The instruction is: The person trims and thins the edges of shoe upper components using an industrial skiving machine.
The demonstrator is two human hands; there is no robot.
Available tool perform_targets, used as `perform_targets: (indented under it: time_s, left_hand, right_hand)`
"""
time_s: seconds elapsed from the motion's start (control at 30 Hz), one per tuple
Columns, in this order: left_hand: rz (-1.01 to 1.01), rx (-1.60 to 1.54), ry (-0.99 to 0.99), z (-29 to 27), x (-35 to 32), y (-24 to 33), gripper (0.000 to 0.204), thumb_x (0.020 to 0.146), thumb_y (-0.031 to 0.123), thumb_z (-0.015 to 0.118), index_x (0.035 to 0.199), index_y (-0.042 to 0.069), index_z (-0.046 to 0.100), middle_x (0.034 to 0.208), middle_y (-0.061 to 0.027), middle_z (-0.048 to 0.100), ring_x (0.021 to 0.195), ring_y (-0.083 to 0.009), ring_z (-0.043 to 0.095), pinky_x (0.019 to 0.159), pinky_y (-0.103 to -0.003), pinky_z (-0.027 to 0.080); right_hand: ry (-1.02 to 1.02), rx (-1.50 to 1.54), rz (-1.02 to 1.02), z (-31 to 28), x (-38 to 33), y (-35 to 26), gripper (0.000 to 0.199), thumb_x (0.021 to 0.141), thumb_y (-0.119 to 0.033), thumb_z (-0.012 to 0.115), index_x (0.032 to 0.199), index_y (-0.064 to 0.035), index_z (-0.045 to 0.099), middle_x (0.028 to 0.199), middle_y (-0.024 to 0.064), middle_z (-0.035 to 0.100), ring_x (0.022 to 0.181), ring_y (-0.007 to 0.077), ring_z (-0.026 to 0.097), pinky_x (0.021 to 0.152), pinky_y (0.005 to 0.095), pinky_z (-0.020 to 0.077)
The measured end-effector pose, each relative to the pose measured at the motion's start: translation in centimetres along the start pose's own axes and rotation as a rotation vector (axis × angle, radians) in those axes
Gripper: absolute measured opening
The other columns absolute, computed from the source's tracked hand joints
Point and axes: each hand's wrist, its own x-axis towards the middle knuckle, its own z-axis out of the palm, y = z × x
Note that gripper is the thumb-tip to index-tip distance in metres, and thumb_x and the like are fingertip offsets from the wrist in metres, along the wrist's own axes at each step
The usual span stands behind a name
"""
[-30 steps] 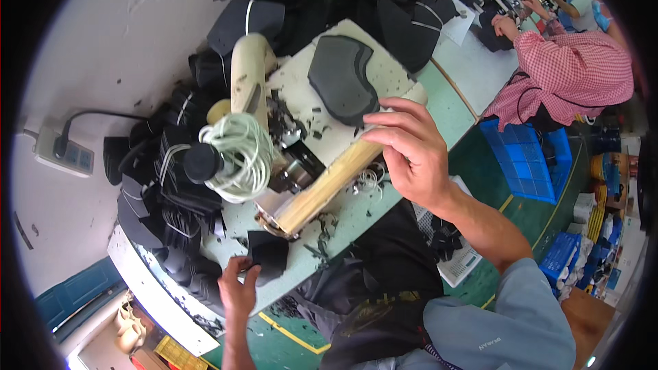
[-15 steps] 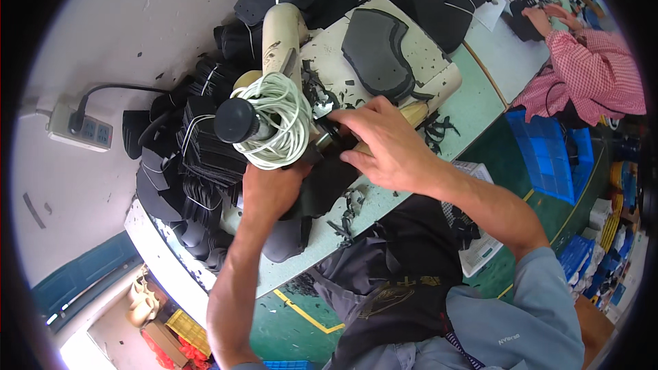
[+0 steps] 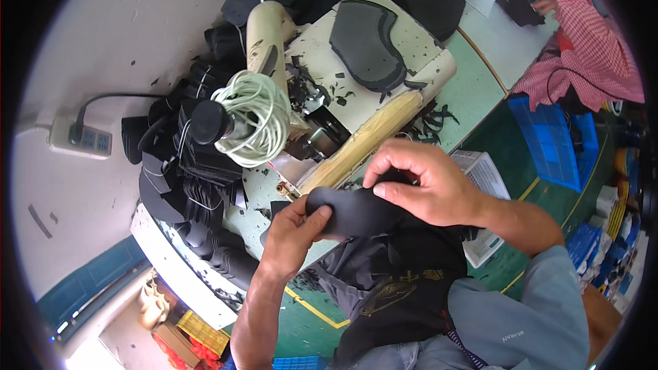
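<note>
A black, curved, flat piece of sheet material (image 3: 360, 214) is held in front of the machine, over the table's near edge. My left hand (image 3: 291, 236) grips its left end, thumb on top. At the piece's upper edge, my right hand (image 3: 428, 188) has its thumb and forefinger pinched; its other fingers are curled, with something dark behind them. Beyond the hands stands a cream machine (image 3: 267, 34) with a dark metal round part (image 3: 322, 136) and a pale wooden bar (image 3: 377, 136) along its front. Thick black shaped pieces (image 3: 370, 44) lie stacked on its plate.
A coil of pale cord (image 3: 257, 120) hangs on the machine beside a black knob (image 3: 209, 122). Tied bundles of black pieces (image 3: 205, 157) crowd the left. Black scraps (image 3: 435, 123) litter the table. A white basket (image 3: 483, 171) stands right; a co-worker in a checked sleeve (image 3: 589, 20) works farther off.
Both hands have come back from the machine toward me, bringing the black piece into plain view. The round metal part and wooden bar are now uncovered. The co-worker's arms have moved.
</note>
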Motion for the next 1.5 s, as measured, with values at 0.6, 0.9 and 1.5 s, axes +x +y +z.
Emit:
perform_targets:
  time_s: [0.6,0.9,1.5]
  left_hand:
    - [0.289,1.172,0.215,-1.0,4.9,7.9,0.025,0.084,0.022,0.068,0.106,0.010,0.070,0.089,-0.0144,0.071,0.078,-0.0355,0.068,0.078,-0.042,0.053]
    - [0.242,1.087,0.631,-6.4,-0.9,-1.8,0.027,0.091,0.026,0.064,0.100,0.001,0.071,0.086,-0.0155,0.072,0.079,-0.0316,0.070,0.071,-0.037,0.054]
    - [0.099,0.866,0.078,-4.6,1.2,4.2,0.030,0.087,0.020,0.073,0.108,0.000,0.071,0.083,-0.0050,0.071,0.075,-0.0084,0.060,0.070,-0.028,0.049]
  right_hand:
    - [0.121,-0.032,0.240,3.1,-0.1,3.6,0.038,0.095,-0.013,0.063,0.127,0.0003,0.049,0.095,0.0120,0.065,0.083,0.0192,0.066,0.072,0.0311,0.0530]
    - [0.480,0.083,-0.156,-1.3,4.2,-0.1,0.025,0.089,0.001,0.067,0.114,0.0037,0.064,0.087,0.0100,0.069,0.072,0.0096,0.062,0.063,0.0248,0.0517]
    - [0.224,-0.352,-0.191,1.2,4.0,2.8,0.014,0.086,0.002,0.061,0.097,-0.0012,0.070,0.091,0.0089,0.069,0.085,0.0254,0.063,0.077,0.0361,0.0503]
